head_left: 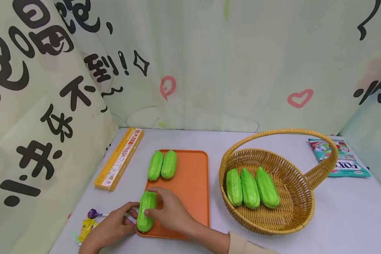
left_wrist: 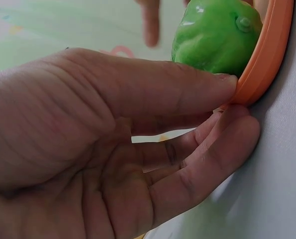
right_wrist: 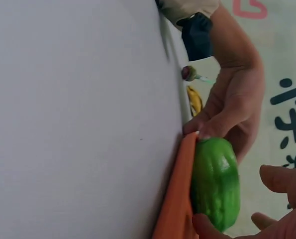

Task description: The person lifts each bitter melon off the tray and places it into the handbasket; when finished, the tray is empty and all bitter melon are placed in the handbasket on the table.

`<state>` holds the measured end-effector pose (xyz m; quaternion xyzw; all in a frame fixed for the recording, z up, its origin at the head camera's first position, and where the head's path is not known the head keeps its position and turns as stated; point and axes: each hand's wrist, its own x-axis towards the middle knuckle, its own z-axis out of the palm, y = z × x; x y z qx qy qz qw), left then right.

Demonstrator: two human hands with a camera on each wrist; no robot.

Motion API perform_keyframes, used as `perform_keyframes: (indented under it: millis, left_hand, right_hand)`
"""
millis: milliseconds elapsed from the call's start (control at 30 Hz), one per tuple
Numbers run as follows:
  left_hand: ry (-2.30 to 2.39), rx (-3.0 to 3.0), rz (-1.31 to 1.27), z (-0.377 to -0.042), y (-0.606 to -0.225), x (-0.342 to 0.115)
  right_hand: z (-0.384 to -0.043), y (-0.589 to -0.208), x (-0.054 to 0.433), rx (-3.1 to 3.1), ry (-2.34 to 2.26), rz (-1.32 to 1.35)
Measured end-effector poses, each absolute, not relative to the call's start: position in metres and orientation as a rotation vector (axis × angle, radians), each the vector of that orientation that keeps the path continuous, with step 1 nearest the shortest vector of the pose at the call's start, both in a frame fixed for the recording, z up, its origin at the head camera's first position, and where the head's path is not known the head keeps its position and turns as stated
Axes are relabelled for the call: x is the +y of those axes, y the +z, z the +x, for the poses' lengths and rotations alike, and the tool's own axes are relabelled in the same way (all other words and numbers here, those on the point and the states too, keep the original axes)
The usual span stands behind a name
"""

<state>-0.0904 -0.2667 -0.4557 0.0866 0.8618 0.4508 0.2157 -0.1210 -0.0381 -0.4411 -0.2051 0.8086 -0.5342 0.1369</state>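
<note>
A glossy green gourd point(head_left: 143, 222) lies lengthwise along the near left edge of an orange tray point(head_left: 193, 190). My left hand point(head_left: 112, 224) pinches the tray's rim point(left_wrist: 267, 55) beside the gourd's end, thumb above and fingers underneath. Over the same gourd reaches my right hand point(head_left: 174, 213), with thumb and fingers spread apart; in the right wrist view one fingertip point(right_wrist: 205, 225) is right at the gourd's side, while the thumb point(right_wrist: 273, 178) stands off from it. Two more gourds point(head_left: 169, 164) lie side by side at the tray's far left corner.
To the right stands a wicker basket point(head_left: 292, 197) with a tall handle, holding three green gourds point(head_left: 250, 188). A yellow pasta box point(head_left: 119, 158) lies at the back left, a lollipop point(head_left: 92, 213) and yellow wrapper point(head_left: 86, 228) near my left hand. A teal FOX'S bag point(head_left: 346, 164) sits behind the basket.
</note>
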Motion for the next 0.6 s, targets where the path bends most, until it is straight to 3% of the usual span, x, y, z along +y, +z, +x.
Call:
perform_keyframes:
  millis: [600]
  left_hand:
    - [1.248,2.39,0.231,-0.0886,-0.4539,-0.2661]
  right_hand:
    - [-0.1284,-0.452,-0.0489,2.281,-1.61,-0.543]
